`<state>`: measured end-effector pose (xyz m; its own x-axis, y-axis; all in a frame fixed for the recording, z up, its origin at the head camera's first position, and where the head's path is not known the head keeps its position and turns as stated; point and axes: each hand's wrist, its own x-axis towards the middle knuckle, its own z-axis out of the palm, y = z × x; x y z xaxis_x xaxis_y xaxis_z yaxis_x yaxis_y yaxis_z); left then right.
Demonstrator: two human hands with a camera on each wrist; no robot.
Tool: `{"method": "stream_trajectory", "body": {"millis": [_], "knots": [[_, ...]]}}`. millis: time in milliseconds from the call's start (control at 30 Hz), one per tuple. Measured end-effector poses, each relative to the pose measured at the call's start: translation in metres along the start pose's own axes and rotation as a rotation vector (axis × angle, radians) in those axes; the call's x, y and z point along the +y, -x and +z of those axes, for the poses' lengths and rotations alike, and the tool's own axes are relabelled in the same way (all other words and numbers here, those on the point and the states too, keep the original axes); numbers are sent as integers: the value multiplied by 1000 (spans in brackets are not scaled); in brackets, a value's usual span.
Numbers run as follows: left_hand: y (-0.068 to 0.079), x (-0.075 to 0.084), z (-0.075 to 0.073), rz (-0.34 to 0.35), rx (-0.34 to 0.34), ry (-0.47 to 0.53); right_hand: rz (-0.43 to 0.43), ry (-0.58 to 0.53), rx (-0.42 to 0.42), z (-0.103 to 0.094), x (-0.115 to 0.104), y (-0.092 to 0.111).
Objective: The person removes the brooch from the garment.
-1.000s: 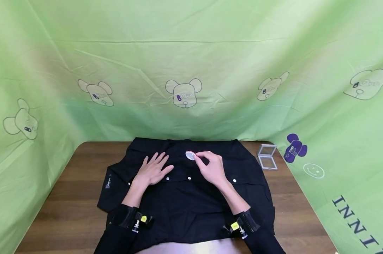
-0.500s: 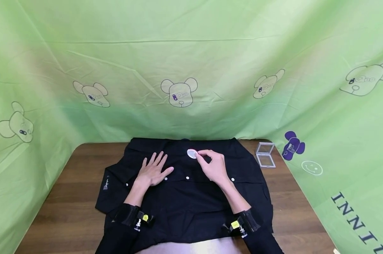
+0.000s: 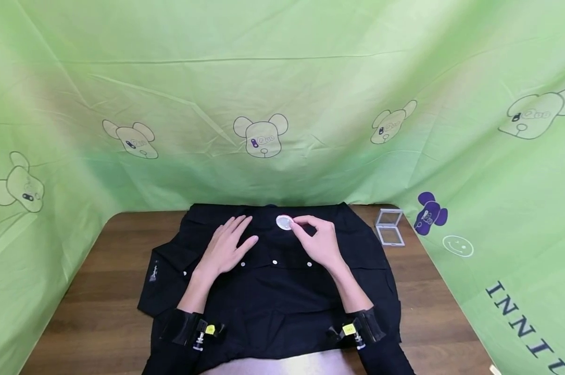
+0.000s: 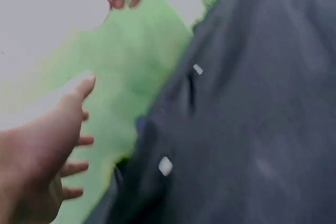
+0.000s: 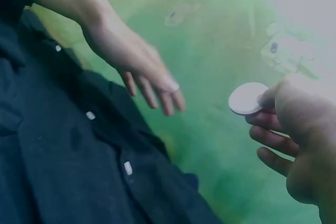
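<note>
Disc (image 3: 284, 222), round and whitish, is pinched in the right hand (image 3: 319, 242) above the black shirt (image 3: 263, 297), which lies spread on the wooden counter (image 3: 90, 291); the left hand (image 3: 223, 251) hovers straight-fingered over the shirt; a hinged case (image 3: 387, 225) stands open on the counter near the shirt's right edge

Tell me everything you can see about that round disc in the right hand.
The disc is thin, flat and round. From the head camera its face looks pale grey with a lighter rim and a pinkish tint along the edge; from the right wrist it looks plain white. Its material is unclear, and I see no readable markings. The right hand pinches it at one edge between thumb and fingers, holding it up above the dark shirt. The left hand isn't touching it.
</note>
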<state>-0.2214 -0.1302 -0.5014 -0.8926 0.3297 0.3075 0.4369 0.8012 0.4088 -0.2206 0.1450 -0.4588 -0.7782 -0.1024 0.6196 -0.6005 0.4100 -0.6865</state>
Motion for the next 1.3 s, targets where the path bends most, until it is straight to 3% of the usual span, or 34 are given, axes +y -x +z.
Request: {"method": "stream_trajectory", "body": {"millis": [167,300,433,600,1067,1300], "knots": [[-11,27,-13,153,194,330,15,-78,-24,-12,-37,-8],[-16,51,-20,200,292,549,8,-150,-25,-15,-48,-12],[-16,68,-26,180,338,676,-17,-208,-40,-16,-58,-14],[-13,78,-28,135,377,718,-28,-232,-80,-19,-67,-14],[-8,86,-30,125,421,756,-31,-251,-132,-21,-76,-13],[-4,110,-47,129,502,772,-71,-354,-164,-22,-77,-11]]}}
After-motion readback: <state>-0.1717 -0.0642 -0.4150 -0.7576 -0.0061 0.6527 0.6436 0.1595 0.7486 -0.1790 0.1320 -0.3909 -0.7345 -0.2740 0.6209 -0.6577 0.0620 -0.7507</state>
